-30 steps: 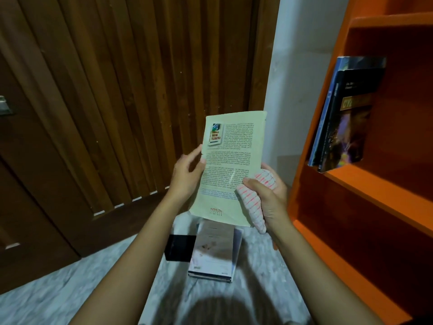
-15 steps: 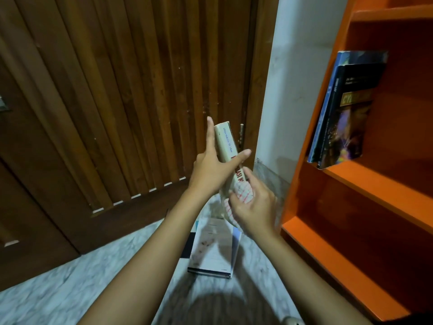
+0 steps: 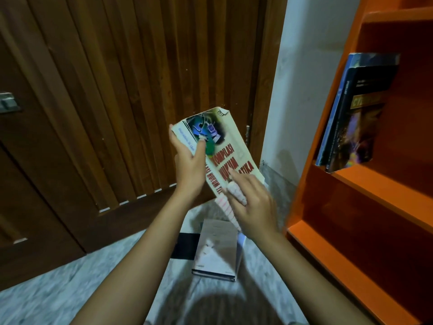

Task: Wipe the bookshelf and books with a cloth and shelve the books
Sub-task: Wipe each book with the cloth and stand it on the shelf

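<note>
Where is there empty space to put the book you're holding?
The bottom shelf board of the orange bookshelf looks bare. So does the middle board right of the leaning books. The marble floor left of the book stack is free too. Crowded: the middle board's left end.

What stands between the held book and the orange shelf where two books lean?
Nothing visible. Open air separates the cream book, held by the left hand, from the orange shelf. The two leaning books take only one end; the board beside them is bare.

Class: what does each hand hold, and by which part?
Left hand grips the book by its spine; right hand presses a bunched cloth on its cover.
</note>
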The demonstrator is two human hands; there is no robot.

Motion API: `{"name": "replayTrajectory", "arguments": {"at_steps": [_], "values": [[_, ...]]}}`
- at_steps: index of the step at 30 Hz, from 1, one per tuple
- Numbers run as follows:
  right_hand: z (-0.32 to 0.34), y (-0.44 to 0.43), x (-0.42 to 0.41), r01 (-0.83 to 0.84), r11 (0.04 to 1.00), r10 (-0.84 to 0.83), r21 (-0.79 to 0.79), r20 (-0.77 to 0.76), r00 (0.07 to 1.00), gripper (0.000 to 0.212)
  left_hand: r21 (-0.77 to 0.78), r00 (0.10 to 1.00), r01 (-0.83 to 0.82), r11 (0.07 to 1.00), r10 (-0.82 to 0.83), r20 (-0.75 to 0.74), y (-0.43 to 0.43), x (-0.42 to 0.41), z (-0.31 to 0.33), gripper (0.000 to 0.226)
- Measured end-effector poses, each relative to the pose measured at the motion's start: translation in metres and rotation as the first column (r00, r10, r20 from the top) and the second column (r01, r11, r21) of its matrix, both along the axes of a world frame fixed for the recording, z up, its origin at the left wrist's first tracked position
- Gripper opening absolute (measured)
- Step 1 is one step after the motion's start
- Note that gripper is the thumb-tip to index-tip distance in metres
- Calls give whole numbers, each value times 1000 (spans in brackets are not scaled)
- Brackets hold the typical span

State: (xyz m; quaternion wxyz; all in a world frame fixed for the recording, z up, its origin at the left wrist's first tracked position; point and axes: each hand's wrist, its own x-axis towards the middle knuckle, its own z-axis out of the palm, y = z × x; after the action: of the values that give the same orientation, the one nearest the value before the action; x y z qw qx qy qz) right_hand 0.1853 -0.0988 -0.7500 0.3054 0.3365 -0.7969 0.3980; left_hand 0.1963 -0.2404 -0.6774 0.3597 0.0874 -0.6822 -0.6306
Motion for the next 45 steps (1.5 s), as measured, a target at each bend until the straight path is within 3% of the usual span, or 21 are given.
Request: {"name": "replayTrajectory", "arguments": {"at_steps": [2,6,9,12,15,18,20,23,26,28,31,33,36,38,42,45], "values": [[6,4,-5,-68,987,89,-144,147,985,32,50,996,15,999,-11,-89,-5,4,4,69],[38,5,-26,106,930,-27,-352,222,975,11,96,981,97,991,-79,-178,-7,15,4,63],[76,-11,-32,125,897,-66,-424,151,986,15,-2,973,138,990,-136,-185,9,23,-2,58],[111,-37,-25,85,923,-93,-376,-1,996,18,-122,967,144,982,-166,-194,29,25,-5,58],[124,-34,-37,154,950,-187,-273,-100,977,16,-31,952,179,983,-180,-249,32,26,-4,55],[111,-2,-64,352,886,-334,-301,111,936,16,86,928,225,971,-187,-321,28,31,4,53],[102,5,-66,428,829,-366,-359,229,902,21,68,917,236,969,-199,-347,29,30,11,52],[98,-15,-36,265,862,-244,-432,106,964,21,36,922,198,979,-174,-345,32,21,16,56],[82,-19,-22,92,963,-119,-254,-95,988,19,58,920,156,986,-124,-372,29,18,14,56],[70,-6,-42,187,946,-181,-263,46,982,20,105,918,163,981,-112,-380,21,19,11,54],[62,7,-67,439,843,-314,-311,378,871,24,118,920,172,978,-117,-373,20,19,10,52],[63,-3,-55,407,842,-288,-354,343,894,24,103,926,163,981,-116,-359,24,17,10,50],[58,-26,-14,143,908,-98,-394,132,986,18,103,946,106,989,-68,-316,21,10,8,50],[45,-29,-8,68,930,-42,-362,81,996,18,151,951,67,986,-17,-308,12,8,5,51],[25,-14,-41,333,855,-150,-398,426,892,17,202,942,81,976,-9,-336,7,12,1,52],[22,-25,-24,252,857,-59,-450,399,915,14,173,940,81,982,-17,-340,5,8,1,51]]}}
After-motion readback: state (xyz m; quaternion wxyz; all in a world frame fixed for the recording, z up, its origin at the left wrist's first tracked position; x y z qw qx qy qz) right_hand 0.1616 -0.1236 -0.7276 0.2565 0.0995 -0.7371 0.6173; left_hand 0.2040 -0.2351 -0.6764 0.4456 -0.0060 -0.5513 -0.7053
